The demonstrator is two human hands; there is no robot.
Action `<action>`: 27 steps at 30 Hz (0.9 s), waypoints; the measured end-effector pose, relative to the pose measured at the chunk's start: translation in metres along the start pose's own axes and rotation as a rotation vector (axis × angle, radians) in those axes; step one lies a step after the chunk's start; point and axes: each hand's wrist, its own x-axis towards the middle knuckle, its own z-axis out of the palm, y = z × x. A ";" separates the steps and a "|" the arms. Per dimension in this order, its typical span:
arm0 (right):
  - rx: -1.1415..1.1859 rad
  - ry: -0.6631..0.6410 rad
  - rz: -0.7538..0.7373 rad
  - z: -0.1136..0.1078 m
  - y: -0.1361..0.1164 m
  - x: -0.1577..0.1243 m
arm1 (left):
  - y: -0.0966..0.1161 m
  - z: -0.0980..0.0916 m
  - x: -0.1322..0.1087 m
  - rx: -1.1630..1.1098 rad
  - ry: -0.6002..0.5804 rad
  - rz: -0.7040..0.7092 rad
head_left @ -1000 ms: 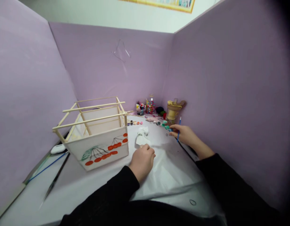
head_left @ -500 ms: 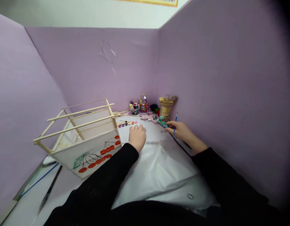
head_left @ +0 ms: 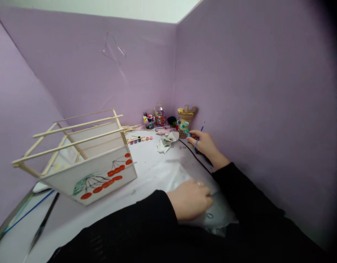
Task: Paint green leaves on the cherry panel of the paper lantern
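The right hand (head_left: pixel 205 144) is over the right side of the bench (head_left: pixel 146 157), toward the back and close to the purple wall. Its fingers are pinched on the near end of a row of little paint pots (head_left: pixel 183 126). The same hand has a thin blue brush (head_left: pixel 196 142) tucked in its fingers, with one end up toward the wall and the other end down toward the front edge of the bench.

The row of pots goes away from the fingertips, to the left and toward the back right corner. It is in front of a brown and yellow pot (head_left: pixel 185 116). I can't tell if the row touches that pot.

The left hand (head_left: pixel 190 200) is low down by the front edge of the bench, just beside a small black ring shape (head_left: pixel 209 216). Its fingers are curled and turned away, so I can't tell if they hold anything. The paint pots are well apart from it, toward the back edge.

A crumpled white paper (head_left: pixel 167 141) with dark smudges lies to the left of the right hand. The right hand is the nearer one to it.

A big box made of sticks (head_left: pixel 104 179) stands on the left side of the bench. Its front is white with red berries, and this long side runs left to right, a bit slanted. The left hand is to the right of the box and nearer the front edge. A dark brush (head_left: pixel 45 221) lies by the front left corner.
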 end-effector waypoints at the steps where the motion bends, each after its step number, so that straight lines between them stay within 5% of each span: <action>1: 0.003 -0.003 -0.016 0.001 -0.003 -0.001 | 0.011 0.007 0.000 0.007 0.039 0.028; 8: 0.013 -0.065 -0.090 0.011 -0.008 0.001 | 0.034 0.065 0.001 0.045 0.121 0.120; 12: 0.008 -0.072 -0.118 0.013 -0.006 0.004 | 0.035 0.067 0.006 0.069 0.122 0.151; 16: 0.005 -0.078 -0.125 0.008 -0.001 -0.001 | 0.028 0.009 -0.024 0.082 0.170 0.006; 20: -0.019 -0.111 -0.103 0.008 0.019 -0.007 | 0.036 -0.097 -0.118 0.068 0.369 -0.293; 22: -0.035 -0.129 -0.093 0.013 0.029 -0.009 | 0.049 -0.143 -0.180 0.212 0.656 -0.585; 25: -0.043 -0.171 -0.129 0.023 0.031 -0.011 | 0.058 -0.178 -0.269 0.807 0.961 -1.361; 27: -0.047 -0.222 -0.176 0.031 0.022 -0.011 | 0.049 -0.174 -0.318 0.882 0.704 -1.725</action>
